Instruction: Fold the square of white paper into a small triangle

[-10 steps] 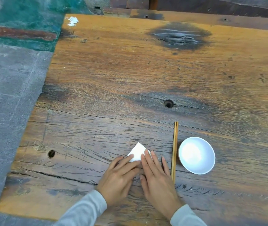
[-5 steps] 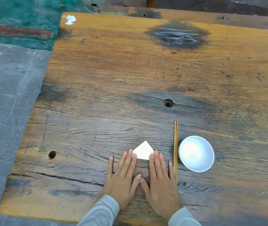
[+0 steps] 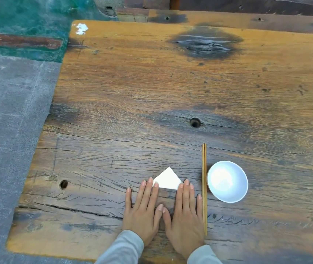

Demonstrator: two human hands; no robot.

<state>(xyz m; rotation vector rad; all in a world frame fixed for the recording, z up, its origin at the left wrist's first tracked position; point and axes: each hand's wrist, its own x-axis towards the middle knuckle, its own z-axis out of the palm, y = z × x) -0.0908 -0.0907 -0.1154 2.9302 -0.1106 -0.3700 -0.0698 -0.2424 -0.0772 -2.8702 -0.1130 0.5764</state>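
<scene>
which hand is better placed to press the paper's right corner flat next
Right hand: its fingertips already touch the paper triangle at that corner. The left hand sits at the opposite corner.

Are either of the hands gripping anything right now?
Nothing is gripped. Left hand and right hand lie flat, fingertips pressing the paper triangle's two lower corners.
</scene>
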